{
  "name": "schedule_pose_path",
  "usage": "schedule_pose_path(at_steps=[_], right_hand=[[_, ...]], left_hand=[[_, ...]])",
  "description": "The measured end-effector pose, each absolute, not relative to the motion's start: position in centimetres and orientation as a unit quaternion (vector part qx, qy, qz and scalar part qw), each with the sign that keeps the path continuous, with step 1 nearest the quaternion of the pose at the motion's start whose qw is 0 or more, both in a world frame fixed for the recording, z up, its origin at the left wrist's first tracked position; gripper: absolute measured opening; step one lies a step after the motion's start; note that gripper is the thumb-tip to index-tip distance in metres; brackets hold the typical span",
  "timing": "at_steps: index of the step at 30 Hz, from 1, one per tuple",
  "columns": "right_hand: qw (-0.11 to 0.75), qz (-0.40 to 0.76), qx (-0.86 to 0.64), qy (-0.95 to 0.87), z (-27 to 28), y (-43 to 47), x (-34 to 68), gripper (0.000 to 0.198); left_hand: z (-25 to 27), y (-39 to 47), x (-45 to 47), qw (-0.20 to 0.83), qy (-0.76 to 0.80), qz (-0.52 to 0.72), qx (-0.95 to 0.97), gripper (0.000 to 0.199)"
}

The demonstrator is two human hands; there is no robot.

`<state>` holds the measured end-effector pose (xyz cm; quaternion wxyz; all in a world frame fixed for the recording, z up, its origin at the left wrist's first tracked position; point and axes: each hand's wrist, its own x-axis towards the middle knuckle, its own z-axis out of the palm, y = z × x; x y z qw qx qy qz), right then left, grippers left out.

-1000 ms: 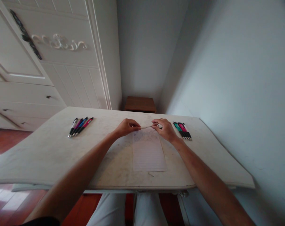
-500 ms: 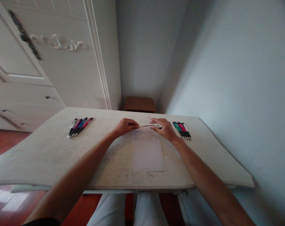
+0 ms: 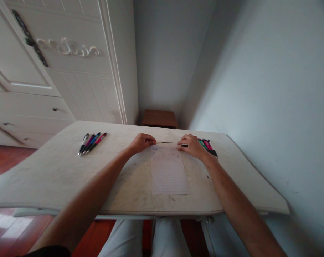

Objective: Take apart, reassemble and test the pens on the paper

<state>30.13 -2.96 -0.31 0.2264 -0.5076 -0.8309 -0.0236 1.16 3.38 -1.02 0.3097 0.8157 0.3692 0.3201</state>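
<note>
My left hand [image 3: 143, 143] is closed in a pinch above the far edge of the sheet of lined paper [image 3: 169, 175]. From its fingertips a thin pen refill [image 3: 167, 142], pale near the fingers and dark further along, points right. My right hand [image 3: 191, 145] is curled, with a short black pen part [image 3: 184, 145] between thumb and fingers; the rest of that part is hidden. A gap separates the refill's end from my right fingertips. Handwriting covers the top of the paper.
Several pens [image 3: 91, 144] lie side by side on the left of the white table [image 3: 124, 189]. Another row of pens [image 3: 208, 145] lies on the right, partly behind my right hand. A small brown wooden stand [image 3: 159, 117] is beyond the far edge, with a wall [image 3: 271, 107] at right.
My right hand has moved right, away from the refill, and its fingers have closed more. It now covers part of the right row of pens. My left hand has barely moved.
</note>
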Motion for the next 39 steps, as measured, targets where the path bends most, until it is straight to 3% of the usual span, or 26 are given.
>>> schedule_pose_path(at_steps=[8,16,39], right_hand=[[0.164,-0.028,-0.510,-0.844,-0.3,-2.8,29.5,0.007],[0.220,-0.034,-0.502,-0.836,-0.3,-3.0,28.8,0.008],[0.227,-0.026,-0.497,-0.837,-0.3,-3.1,28.3,0.011]], left_hand=[[-1.1,3.4,1.1,0.272,0.370,0.310,0.832,0.013],[-0.8,3.0,1.2,0.254,0.368,0.302,0.842,0.014],[-1.0,3.0,1.3,0.255,0.355,0.302,0.847,0.017]])
